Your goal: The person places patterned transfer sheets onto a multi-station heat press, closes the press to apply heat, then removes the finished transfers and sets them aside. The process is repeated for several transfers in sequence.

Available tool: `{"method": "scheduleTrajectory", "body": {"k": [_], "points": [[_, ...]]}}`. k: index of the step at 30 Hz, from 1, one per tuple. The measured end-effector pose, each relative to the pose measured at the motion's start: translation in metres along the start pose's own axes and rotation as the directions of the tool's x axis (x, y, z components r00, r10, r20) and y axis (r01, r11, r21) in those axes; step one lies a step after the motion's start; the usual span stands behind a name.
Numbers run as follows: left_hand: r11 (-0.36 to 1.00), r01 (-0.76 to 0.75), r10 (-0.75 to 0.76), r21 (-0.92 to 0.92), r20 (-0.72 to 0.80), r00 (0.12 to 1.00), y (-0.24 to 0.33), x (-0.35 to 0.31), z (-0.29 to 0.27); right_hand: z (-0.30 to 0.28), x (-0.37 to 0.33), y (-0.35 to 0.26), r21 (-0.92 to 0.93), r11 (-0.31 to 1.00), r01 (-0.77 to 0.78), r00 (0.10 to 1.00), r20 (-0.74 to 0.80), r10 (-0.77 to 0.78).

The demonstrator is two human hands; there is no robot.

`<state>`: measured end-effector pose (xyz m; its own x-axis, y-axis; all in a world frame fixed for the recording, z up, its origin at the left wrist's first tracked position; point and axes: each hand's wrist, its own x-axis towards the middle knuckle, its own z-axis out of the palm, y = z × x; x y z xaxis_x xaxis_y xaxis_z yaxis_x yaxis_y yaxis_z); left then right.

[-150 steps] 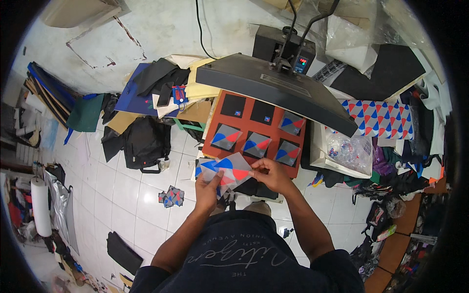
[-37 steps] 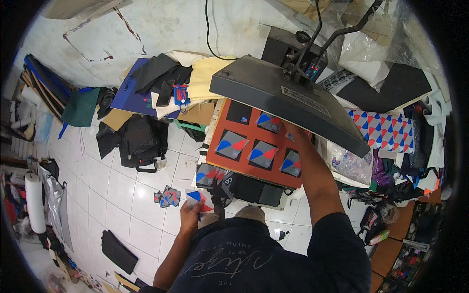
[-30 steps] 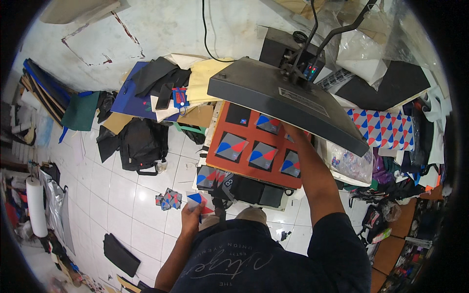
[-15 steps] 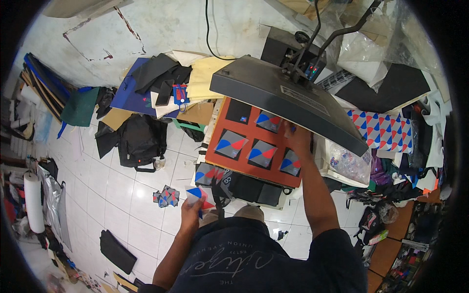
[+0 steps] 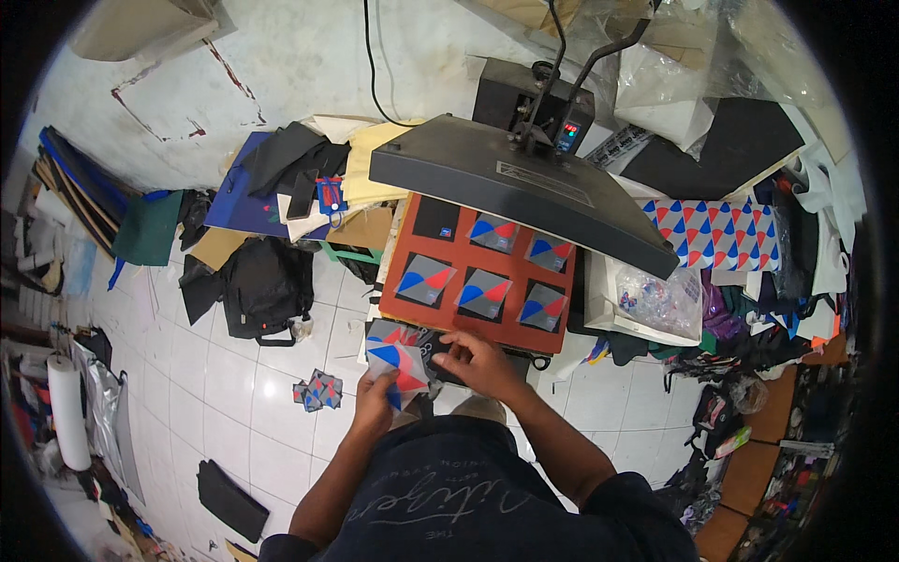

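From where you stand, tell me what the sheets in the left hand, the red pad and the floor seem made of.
Sheets: probably thin plastic film, smooth, milky around the coloured shapes. Pad: likely rubber or silicone, matte, its rust-red surface showing no glare. Floor: apparently glazed tile, glossy, given bright reflections and joint lines.

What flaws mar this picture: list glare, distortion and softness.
Head view: glare whitens some floor tiles left of centre; head view: the fisheye curves straight edges near the rim, with black corners; head view: far-left clutter looks soft, while the patterned sheet in the left hand reads fairly clearly.
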<state>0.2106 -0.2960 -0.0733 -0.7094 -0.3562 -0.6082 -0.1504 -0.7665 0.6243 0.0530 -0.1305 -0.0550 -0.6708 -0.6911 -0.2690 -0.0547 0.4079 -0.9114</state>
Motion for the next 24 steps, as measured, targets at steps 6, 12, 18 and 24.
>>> {"method": "scheduleTrajectory", "body": {"k": [6, 12, 18, 24], "points": [[0.977, -0.101, 0.086, 0.188, 0.085, 0.993, 0.000, 0.005, 0.023, 0.019, -0.013, 0.006, 0.175, 0.984, -0.037, 0.999, 0.025, 0.033], [0.979, -0.120, 0.109, 0.165, 0.072, 0.991, 0.006, 0.003, 0.040, 0.011, -0.009, 0.012, 0.346, 0.938, -0.017, 0.998, 0.062, -0.004], [0.972, -0.171, 0.160, 0.160, 0.081, 0.984, 0.002, 0.004, 0.038, 0.001, -0.010, 0.008, 0.353, 0.933, -0.074, 0.997, 0.060, 0.056], [0.967, -0.185, 0.176, 0.176, 0.065, 0.982, 0.006, 0.000, 0.042, -0.002, -0.004, 0.012, 0.360, 0.929, -0.092, 0.996, 0.037, 0.085]]}}
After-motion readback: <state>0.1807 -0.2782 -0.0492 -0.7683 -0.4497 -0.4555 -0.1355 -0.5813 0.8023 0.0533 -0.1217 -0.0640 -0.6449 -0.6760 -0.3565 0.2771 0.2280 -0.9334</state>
